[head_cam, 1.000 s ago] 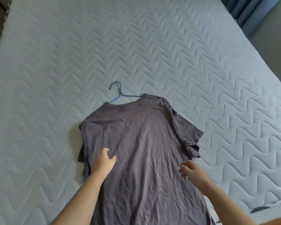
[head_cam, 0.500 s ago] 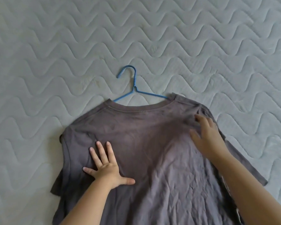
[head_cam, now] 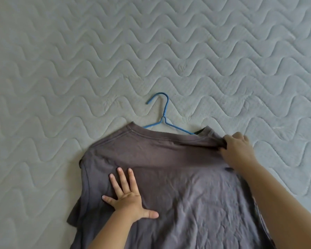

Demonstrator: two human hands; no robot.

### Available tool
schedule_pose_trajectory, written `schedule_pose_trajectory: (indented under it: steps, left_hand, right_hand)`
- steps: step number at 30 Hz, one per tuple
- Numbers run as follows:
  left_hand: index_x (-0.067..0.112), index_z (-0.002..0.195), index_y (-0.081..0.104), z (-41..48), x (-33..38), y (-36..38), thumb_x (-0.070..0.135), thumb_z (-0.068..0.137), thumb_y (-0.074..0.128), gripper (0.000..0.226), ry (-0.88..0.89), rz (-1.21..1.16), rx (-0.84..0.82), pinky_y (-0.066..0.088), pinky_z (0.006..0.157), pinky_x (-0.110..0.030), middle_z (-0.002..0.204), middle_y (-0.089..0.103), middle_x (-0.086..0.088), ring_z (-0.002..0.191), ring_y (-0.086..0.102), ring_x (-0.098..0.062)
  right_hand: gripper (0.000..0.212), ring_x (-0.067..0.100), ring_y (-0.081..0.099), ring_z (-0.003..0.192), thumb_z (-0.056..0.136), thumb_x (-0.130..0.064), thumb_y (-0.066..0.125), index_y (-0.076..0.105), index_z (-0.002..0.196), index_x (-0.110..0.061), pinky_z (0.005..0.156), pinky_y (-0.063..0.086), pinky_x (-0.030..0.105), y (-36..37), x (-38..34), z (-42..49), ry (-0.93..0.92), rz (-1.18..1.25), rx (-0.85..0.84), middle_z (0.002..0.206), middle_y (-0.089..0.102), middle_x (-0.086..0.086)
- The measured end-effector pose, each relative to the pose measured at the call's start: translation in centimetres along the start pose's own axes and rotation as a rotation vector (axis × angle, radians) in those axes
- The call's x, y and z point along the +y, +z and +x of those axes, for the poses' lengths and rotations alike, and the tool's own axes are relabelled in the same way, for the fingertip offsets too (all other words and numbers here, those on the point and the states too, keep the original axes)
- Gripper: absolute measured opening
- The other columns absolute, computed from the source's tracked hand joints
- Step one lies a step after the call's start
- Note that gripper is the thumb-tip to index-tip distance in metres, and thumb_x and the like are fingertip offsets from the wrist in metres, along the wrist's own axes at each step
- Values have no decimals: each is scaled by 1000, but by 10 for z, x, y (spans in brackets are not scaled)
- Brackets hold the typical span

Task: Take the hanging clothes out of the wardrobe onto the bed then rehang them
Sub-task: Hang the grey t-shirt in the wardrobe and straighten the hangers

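A grey t-shirt lies flat on the quilted bed, neck pointing away from me. A blue wire hanger sits inside it, its hook and upper arms sticking out of the collar. My left hand is pressed flat on the shirt's left chest, fingers spread. My right hand pinches the fabric of the right shoulder, bunching it by the collar. The hanger's lower part is hidden under the cloth.
The pale mattress with its wavy stitching fills the whole view around the shirt. Both my forearms come in from the bottom edge, the right one lying over the shirt's right side.
My right hand has moved up to the right shoulder and closed on the fabric. My left hand stays flat on the shirt. The view has come closer to the collar.
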State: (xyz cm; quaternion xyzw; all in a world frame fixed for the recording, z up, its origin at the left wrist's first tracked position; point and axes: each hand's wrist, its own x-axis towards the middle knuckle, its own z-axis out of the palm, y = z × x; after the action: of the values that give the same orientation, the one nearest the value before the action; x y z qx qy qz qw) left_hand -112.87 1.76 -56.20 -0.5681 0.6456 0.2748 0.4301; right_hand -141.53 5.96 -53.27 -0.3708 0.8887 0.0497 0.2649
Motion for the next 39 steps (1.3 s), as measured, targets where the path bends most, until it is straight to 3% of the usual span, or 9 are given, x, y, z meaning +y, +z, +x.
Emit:
schedule_pose_trajectory:
  steps: [7, 10, 15, 22, 25, 27, 31, 33, 39]
  left_hand:
    - [18, 134, -37, -22, -10, 4, 72, 53, 68, 143, 95, -39, 206, 11, 105, -68, 144, -43, -8, 135, -34, -35]
    - [14, 147, 8, -58, -20, 15, 47, 82, 59, 89, 188, -256, 390, 22, 113, -51, 157, -1, -10, 145, 2, -27]
    - [-8, 117, 54, -141, -48, 15, 8, 78, 64, 43, 284, -577, 852, 43, 97, -47, 127, 51, -31, 118, 50, -45]
    - [0, 129, 47, -264, -60, -87, 17, 84, 63, 51, 520, -345, 1176, 36, 98, -60, 136, 49, -22, 128, 43, -42]
    - [4, 107, 63, -323, -58, -112, 13, 87, 59, 22, 660, -321, 1184, 32, 102, -63, 112, 66, -16, 110, 60, -35]
    - [5, 91, 64, -363, -60, -119, 14, 92, 50, 17, 757, -356, 1142, 45, 95, -51, 92, 69, -11, 84, 62, -26]
    - [5, 94, 61, -426, -65, -132, 21, 95, 43, 24, 859, -423, 1191, 48, 77, -22, 92, 63, -7, 86, 59, -17]
    - [5, 93, 60, -460, -65, -147, 23, 95, 44, 24, 920, -427, 1224, 48, 73, -20, 87, 60, -4, 81, 56, -15]
    - [6, 80, 56, -567, -66, -191, 24, 93, 49, 23, 1060, -210, 1459, 31, 55, -19, 69, 48, -1, 65, 45, -16]
  right_hand:
    - [13, 35, 53, 98, 89, -13, 53, 50, 98, -4, 74, 36, 38, 3, 15, -88, -42, 308, 118, 101, 56, 16]
    - [7, 33, 53, 88, 85, -3, 56, 53, 91, -3, 70, 33, 35, -11, 20, -135, -148, 378, 274, 86, 51, 5]
    - [9, 28, 49, 82, 81, 0, 59, 56, 86, -7, 74, 36, 37, -50, 31, -205, -248, 404, 359, 82, 48, -3]
    - [23, 18, 42, 76, 78, 1, 61, 49, 78, -19, 71, 32, 33, -135, 47, -307, -377, 473, 478, 73, 39, -20]
    - [38, 20, 44, 76, 77, 0, 61, 39, 73, -31, 71, 32, 34, -170, 56, -343, -423, 486, 520, 73, 39, -23]
    - [43, 20, 44, 76, 78, -4, 58, 34, 68, -38, 70, 32, 32, -193, 62, -366, -427, 508, 570, 72, 40, -22]
    - [39, 22, 46, 77, 79, 3, 57, 42, 68, -31, 67, 29, 21, -241, 67, -401, -402, 521, 638, 71, 44, -17]
    - [12, 29, 53, 77, 75, -3, 52, 54, 73, -15, 70, 31, 28, -268, 67, -419, -452, 408, 762, 72, 52, -7]
    - [13, 35, 58, 84, 75, 4, 60, 62, 85, -4, 75, 36, 33, -345, 67, -466, -483, 286, 1060, 85, 63, 13]
